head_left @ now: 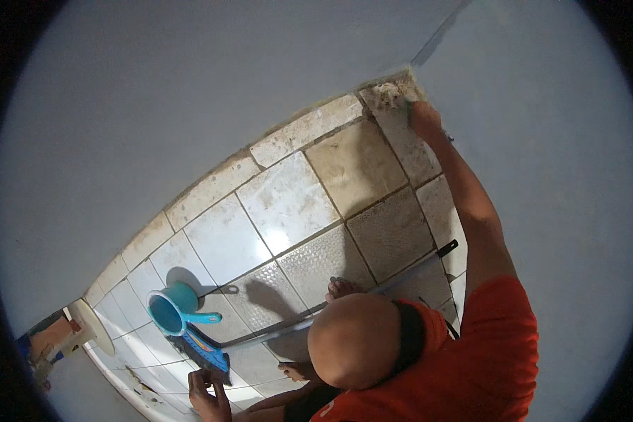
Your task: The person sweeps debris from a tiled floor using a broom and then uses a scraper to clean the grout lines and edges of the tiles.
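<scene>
My right arm reaches into the far corner. There my right hand (425, 121) is closed round a small green scrubbing pad (409, 107), mostly hidden, against the dirt-stained corner tile (394, 105). Low on the left is my left hand (208, 399), its fingers loosely bent and apart, with nothing visible in them. Closest to it lies the blue head of a long-handled floor brush (207, 348) with dark bristles. A light-blue dipper (172, 308) with a side handle stands just beyond the brush head.
The brush's grey pole (394, 281) runs across the floor past my bare foot (341, 287) to a black end. My bent knee (355, 341) fills the lower middle. Grey walls (190, 91) meet at the corner. At the far left is a pale rounded object (95, 327).
</scene>
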A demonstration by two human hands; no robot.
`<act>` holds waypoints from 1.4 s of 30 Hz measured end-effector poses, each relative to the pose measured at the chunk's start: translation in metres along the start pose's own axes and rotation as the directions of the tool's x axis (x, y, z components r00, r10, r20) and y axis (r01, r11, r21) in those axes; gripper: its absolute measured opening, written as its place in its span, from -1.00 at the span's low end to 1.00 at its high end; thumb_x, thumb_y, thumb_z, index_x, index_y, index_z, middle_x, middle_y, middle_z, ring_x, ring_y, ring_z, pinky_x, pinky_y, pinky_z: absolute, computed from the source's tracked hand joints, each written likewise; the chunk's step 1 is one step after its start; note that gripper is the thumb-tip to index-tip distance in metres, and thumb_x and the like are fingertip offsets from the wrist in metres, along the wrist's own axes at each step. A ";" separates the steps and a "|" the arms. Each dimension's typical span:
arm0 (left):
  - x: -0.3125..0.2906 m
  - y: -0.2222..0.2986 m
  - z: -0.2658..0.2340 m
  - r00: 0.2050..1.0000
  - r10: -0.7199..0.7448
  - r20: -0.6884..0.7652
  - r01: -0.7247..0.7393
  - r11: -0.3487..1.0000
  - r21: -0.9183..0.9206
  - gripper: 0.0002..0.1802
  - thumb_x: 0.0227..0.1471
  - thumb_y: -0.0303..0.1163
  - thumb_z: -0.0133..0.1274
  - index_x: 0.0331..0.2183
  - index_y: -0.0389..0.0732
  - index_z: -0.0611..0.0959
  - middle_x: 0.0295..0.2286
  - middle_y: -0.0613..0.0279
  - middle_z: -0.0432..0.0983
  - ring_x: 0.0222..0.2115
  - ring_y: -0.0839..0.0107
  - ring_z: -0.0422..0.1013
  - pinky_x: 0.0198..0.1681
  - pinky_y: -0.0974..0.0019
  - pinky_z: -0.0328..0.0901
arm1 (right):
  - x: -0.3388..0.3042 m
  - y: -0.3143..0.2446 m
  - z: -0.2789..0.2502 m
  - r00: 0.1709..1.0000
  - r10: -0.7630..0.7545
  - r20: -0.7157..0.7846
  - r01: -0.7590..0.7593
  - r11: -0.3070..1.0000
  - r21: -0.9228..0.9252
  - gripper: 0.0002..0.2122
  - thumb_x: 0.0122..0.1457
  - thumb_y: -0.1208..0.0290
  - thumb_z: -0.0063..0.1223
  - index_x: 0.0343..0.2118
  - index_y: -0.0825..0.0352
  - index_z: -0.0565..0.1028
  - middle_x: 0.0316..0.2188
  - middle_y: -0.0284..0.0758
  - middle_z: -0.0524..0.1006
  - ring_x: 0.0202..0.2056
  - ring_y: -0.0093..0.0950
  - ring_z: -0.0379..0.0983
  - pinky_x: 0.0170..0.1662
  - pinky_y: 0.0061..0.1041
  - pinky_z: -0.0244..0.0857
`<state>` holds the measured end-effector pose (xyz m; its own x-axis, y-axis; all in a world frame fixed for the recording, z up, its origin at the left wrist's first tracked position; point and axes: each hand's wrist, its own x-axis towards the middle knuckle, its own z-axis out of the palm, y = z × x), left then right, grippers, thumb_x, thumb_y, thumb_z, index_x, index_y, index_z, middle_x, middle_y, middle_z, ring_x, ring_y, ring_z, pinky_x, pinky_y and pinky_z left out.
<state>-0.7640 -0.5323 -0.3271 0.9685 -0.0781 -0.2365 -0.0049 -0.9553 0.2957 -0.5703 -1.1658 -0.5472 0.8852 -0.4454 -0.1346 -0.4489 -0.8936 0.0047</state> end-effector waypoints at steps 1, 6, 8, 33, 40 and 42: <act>-0.001 0.000 0.000 1.000 -0.011 0.001 0.011 1.000 0.015 -0.86 -0.02 -0.47 -0.04 -0.38 -0.34 0.48 -0.52 0.04 0.38 -0.54 0.24 0.31 -0.47 0.29 0.24 | -0.001 0.000 -0.003 0.997 0.034 0.067 -0.032 0.999 -0.030 -0.81 0.01 0.43 -0.11 -0.38 0.43 0.45 -0.36 -0.11 0.47 -0.27 -0.23 0.43 -0.29 -0.25 0.32; -0.003 -0.003 0.001 0.999 -0.053 0.012 0.053 0.999 0.000 -0.83 0.00 -0.44 -0.04 -0.37 -0.35 0.48 -0.51 0.03 0.38 -0.54 0.25 0.30 -0.47 0.29 0.23 | -0.016 0.013 -0.002 0.993 0.114 0.010 -0.114 0.991 0.064 -0.83 -0.02 0.47 -0.11 -0.43 0.47 0.46 -0.40 -0.09 0.49 -0.30 -0.17 0.44 -0.29 -0.21 0.30; -0.002 -0.003 0.003 0.997 -0.069 0.023 0.069 0.998 0.002 -0.83 0.00 -0.43 -0.04 -0.37 -0.36 0.48 -0.51 0.02 0.38 -0.54 0.25 0.30 -0.47 0.29 0.23 | -0.022 0.023 0.003 0.994 0.108 -0.007 -0.107 0.988 0.109 -0.83 -0.03 0.49 -0.11 -0.46 0.49 0.46 -0.42 -0.08 0.49 -0.32 -0.17 0.45 -0.30 -0.21 0.30; 0.005 -0.005 0.007 0.998 -0.060 0.008 0.060 0.998 -0.037 -0.90 -0.08 -0.51 -0.04 -0.50 -0.34 0.41 -0.56 0.08 0.31 -0.54 0.21 0.29 -0.51 0.27 0.20 | 0.000 0.065 0.006 0.977 -0.111 0.183 0.119 0.992 -0.034 -0.73 -0.01 0.33 -0.05 -0.25 0.35 0.44 -0.42 -0.03 0.46 -0.37 -0.14 0.40 -0.27 -0.25 0.27; -0.001 0.004 -0.002 0.988 -0.142 0.052 0.142 0.990 0.012 -0.86 0.00 -0.45 -0.03 -0.40 -0.34 0.48 -0.49 0.07 0.38 -0.51 0.27 0.30 -0.43 0.31 0.23 | -0.079 0.063 0.037 0.999 -0.010 -0.043 0.014 0.996 0.086 -0.75 0.06 0.35 -0.09 -0.23 0.35 0.46 -0.38 0.00 0.45 -0.33 -0.11 0.39 -0.27 -0.24 0.25; 0.002 0.005 -0.003 0.991 -0.120 0.060 0.120 0.993 0.001 -0.85 0.00 -0.45 -0.03 -0.39 -0.34 0.48 -0.49 0.06 0.37 -0.51 0.27 0.30 -0.42 0.31 0.23 | -0.060 0.057 0.038 0.955 -0.070 -0.289 0.093 0.994 0.064 -0.76 0.07 0.33 -0.09 -0.36 0.44 0.45 -0.44 0.03 0.43 -0.36 -0.06 0.38 -0.30 -0.21 0.24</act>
<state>-0.7614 -0.5363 -0.3238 0.9455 0.0201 -0.3249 0.1112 -0.9580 0.2644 -0.6537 -1.1883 -0.5764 0.9120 -0.3786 0.1578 -0.3718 -0.9256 -0.0715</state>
